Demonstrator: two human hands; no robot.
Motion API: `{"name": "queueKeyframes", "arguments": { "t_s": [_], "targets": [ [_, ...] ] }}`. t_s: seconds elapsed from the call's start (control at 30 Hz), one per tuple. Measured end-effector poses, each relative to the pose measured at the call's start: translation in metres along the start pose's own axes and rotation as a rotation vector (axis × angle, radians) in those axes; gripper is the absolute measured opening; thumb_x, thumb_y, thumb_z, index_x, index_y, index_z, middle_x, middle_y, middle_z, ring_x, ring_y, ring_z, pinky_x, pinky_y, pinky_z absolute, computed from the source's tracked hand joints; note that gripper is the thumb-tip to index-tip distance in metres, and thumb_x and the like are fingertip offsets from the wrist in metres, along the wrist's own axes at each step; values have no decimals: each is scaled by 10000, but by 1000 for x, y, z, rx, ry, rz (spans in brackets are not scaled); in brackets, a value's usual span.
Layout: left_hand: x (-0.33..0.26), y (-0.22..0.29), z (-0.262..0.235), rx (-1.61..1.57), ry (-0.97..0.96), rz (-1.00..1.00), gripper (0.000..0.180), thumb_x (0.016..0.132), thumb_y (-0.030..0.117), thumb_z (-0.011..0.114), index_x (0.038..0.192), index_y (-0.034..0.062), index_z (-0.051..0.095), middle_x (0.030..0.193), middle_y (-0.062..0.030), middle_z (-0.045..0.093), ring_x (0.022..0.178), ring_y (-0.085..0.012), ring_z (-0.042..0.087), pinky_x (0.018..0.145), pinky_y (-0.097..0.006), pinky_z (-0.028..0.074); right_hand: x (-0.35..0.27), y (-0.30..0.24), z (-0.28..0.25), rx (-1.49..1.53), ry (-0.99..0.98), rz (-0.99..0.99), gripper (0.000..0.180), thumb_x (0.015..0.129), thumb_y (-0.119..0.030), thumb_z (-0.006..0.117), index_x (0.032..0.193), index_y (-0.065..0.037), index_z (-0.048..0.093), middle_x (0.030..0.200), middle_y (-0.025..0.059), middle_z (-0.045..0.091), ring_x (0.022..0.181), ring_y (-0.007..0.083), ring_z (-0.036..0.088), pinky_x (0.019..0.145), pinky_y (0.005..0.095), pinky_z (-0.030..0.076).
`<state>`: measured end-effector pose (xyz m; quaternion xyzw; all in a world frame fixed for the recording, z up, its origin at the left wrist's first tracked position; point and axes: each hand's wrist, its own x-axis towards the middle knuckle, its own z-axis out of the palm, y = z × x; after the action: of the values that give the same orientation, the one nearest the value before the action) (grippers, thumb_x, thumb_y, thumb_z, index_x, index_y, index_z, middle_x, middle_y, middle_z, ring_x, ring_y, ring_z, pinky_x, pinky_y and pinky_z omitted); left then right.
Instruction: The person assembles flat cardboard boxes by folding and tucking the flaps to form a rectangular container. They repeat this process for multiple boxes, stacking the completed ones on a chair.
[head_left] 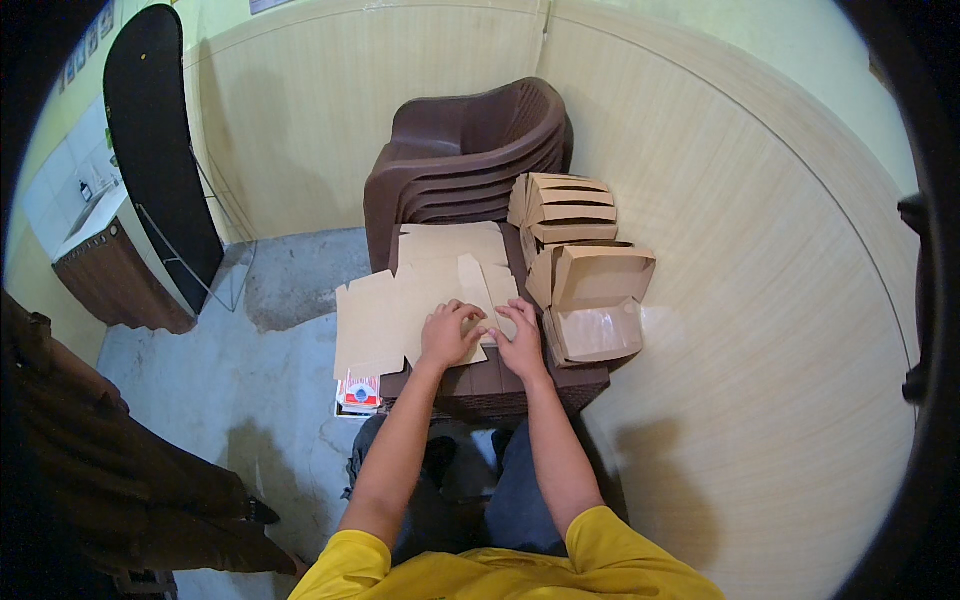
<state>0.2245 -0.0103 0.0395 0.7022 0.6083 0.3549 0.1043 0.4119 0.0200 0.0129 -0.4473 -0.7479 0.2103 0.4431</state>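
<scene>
A flat, unfolded brown cardboard box blank point(370, 325) lies across a brown plastic surface in front of me, with notches cut along its edges. A narrow flap point(472, 272) stands out near its right side. My left hand point(453, 334) rests on the blank with fingers curled and thumb bent in, gripping at the crease of the flap. Just to its right, my right hand point(519, 340) pinches the board by the same flap, fingers bent and thumb close to the left one. The exact grip under the fingertips is partly hidden.
Stacked brown plastic chairs point(465, 150) stand behind the cardboard. Folded boxes point(570, 208) and an open box point(597, 330) sit at the right beside the wall. A red-and-white packet point(359, 391) shows below the blank. At the left are a person's dark clothing point(110, 450) and an ironing board point(160, 140).
</scene>
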Motion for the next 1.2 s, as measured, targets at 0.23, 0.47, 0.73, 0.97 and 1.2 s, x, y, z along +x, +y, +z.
{"name": "queueKeyframes", "arguments": {
  "t_s": [0.23,0.47,0.73,0.97,1.2],
  "targets": [
    [8,-12,-4,-64,-112,23,186,838,241,855,1014,202,811,1137,-74,701,1135,-339,645,1006,-459,516,2,-9,-3,5,-40,109,674,779,-224,944,1336,-2,636,1452,200,523,1419,406,493,1186,478,425],
    [3,-12,-3,-110,-126,13,162,848,235,837,1008,211,822,1173,-62,695,1162,-318,636,1023,-446,507,9,-8,-6,70,-60,81,699,750,3,888,1365,-81,565,1508,178,479,1409,369,503,1206,451,409],
    [6,-9,-6,-220,-104,-97,229,919,268,788,1120,161,807,1219,-92,685,1120,-324,660,1000,-463,530,8,12,-8,143,-59,149,643,764,79,810,1328,-81,547,1470,154,534,1365,326,539,1184,414,410],
    [-1,-7,-2,5,-13,-30,302,937,273,783,1221,168,793,1305,-98,669,1141,-338,689,995,-457,557,14,4,-4,58,39,220,424,925,-100,750,1311,-40,583,1303,166,657,1283,325,602,1130,423,450],
    [-17,-3,-39,-37,-145,-49,291,904,333,816,1161,197,823,1191,-58,723,1109,-304,711,945,-438,568,33,-12,4,-258,-1,127,517,901,-203,787,1362,-50,610,1206,110,713,1214,337,589,1046,482,465]
  ]
}}
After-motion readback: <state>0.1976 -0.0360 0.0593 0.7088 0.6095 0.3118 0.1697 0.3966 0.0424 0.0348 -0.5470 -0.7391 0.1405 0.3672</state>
